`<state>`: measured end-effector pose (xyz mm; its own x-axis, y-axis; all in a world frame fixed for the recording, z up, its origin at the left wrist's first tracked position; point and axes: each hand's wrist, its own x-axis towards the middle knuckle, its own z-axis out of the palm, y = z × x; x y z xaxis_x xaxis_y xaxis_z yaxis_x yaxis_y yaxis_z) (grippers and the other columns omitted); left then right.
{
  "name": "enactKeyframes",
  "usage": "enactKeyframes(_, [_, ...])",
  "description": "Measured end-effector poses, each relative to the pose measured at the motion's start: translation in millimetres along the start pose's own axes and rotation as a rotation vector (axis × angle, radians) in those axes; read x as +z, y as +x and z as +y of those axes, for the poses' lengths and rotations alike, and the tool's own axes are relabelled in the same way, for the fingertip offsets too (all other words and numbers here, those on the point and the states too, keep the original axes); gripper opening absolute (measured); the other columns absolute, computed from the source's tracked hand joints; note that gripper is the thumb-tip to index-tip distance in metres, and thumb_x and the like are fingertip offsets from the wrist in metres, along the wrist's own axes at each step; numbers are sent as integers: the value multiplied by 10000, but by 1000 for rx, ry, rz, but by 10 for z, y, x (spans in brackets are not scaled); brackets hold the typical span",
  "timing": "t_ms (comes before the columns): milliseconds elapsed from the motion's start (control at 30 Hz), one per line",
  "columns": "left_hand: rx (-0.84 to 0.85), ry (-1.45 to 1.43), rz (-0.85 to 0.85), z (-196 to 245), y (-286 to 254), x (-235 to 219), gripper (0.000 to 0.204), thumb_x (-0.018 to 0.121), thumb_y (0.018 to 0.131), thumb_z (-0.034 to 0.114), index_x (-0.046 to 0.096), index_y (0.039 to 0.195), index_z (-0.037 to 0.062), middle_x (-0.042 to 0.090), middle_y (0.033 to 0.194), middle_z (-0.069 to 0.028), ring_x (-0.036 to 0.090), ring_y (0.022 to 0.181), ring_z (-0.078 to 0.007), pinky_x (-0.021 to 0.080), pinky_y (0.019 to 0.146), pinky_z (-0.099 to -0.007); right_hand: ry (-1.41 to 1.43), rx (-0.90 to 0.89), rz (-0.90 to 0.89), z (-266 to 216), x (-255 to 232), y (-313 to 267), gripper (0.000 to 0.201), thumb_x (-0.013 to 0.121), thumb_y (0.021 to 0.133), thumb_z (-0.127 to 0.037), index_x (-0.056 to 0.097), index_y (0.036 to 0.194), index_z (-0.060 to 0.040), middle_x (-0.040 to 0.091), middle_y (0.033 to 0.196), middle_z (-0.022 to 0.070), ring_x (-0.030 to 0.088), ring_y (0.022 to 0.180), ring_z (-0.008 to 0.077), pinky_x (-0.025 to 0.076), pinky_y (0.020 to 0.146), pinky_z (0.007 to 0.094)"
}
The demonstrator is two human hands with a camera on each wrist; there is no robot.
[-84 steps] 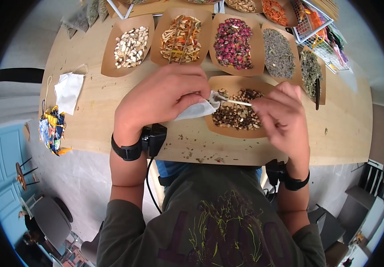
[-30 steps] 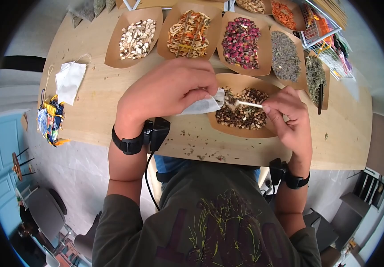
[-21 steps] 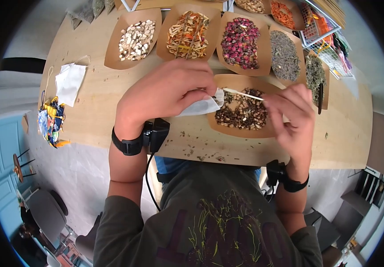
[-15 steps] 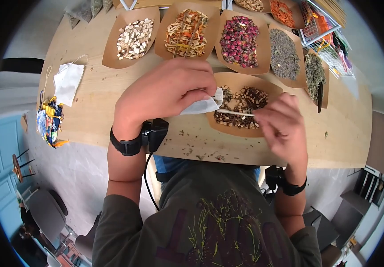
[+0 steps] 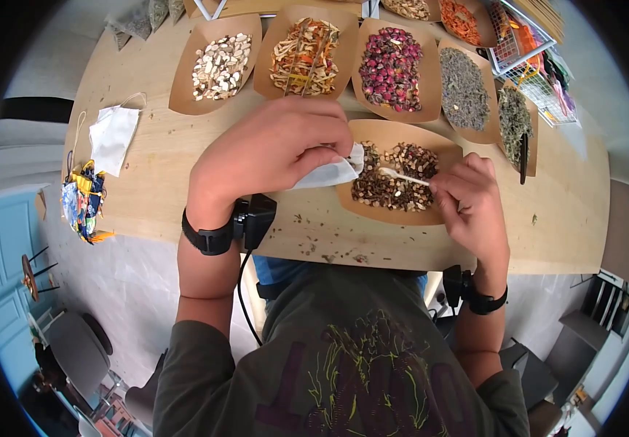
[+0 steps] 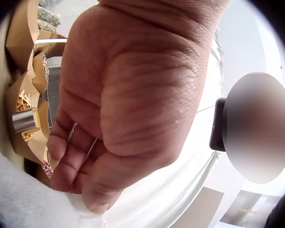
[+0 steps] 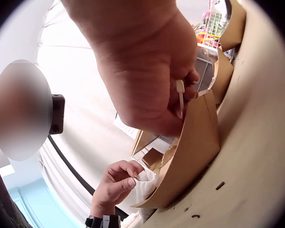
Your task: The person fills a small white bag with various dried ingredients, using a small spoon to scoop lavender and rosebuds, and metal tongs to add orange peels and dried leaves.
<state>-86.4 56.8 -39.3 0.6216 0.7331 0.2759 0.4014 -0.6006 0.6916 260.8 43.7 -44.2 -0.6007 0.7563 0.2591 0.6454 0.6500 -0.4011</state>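
Note:
In the head view the left hand [image 5: 274, 149] pinches the rim of a white pouch [image 5: 329, 173], whose mouth lies over the left edge of a brown paper tray [image 5: 442, 149] of dark and tan dried bits. The right hand [image 5: 471, 200] holds a small pale spoon [image 5: 408, 177] by its handle end, with the bowl over the dried bits. The left wrist view shows the left hand [image 6: 118, 109] with thumb and fingers on the white cloth [image 6: 33, 204]. In the right wrist view the right hand [image 7: 142, 71] grips the spoon handle [image 7: 181, 95] above the tray wall [image 7: 194, 137].
Paper trays of white pieces [image 5: 221, 67], orange-white strips [image 5: 306, 58], rosebuds [image 5: 391, 69] and grey-green herbs [image 5: 465, 89] line the back. A flat white pouch [image 5: 113, 138] and patterned cloth [image 5: 83, 202] lie left. Crumbs [image 5: 329, 257] dot the front edge; wire baskets [image 5: 522, 58] stand back right.
The spoon has moved from the pouch mouth to above the middle of the dried bits, carried by the right hand, which has shifted slightly right. The left hand still holds the pouch in nearly the same place.

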Motion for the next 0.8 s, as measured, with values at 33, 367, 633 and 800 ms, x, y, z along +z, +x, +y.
enactKeyframes(33, [4, 2, 3, -3, 2, 6, 110, 776, 923, 21, 712, 1012, 27, 693, 1023, -94, 684, 961, -339, 544, 834, -427, 18, -8, -24, -32, 8, 7, 150, 776, 811, 47, 800, 945, -18, 677, 798, 72, 557, 825, 287, 420, 854, 418])
enactKeyframes(367, [17, -6, 26, 9, 26, 13, 107, 773, 922, 33, 713, 1006, 5, 709, 992, -125, 698, 920, -392, 555, 789, -461, 174, -22, -78, -61, 167, 62, 133, 769, 757, 25, 786, 865, -51, 682, 769, 64, 595, 839, 283, 434, 885, 413])
enactKeyframes(633, [-26, -17, -13, -1, 5, -2, 103, 781, 925, 31, 716, 1005, 37, 700, 1035, -92, 684, 970, -342, 547, 833, -430, 296, 8, -18, 23, 146, 62, 111, 774, 801, 31, 780, 879, -49, 703, 777, 57, 620, 846, 267, 437, 909, 405])
enactKeyframes(800, [-19, -25, -16, 11, 14, -8, 104, 779, 927, 24, 720, 1012, 36, 701, 1038, -94, 688, 967, -344, 549, 830, -428, 316, 29, 65, -51, 38, 127, 113, 775, 827, 30, 785, 898, -58, 691, 777, 50, 616, 843, 263, 432, 903, 403])
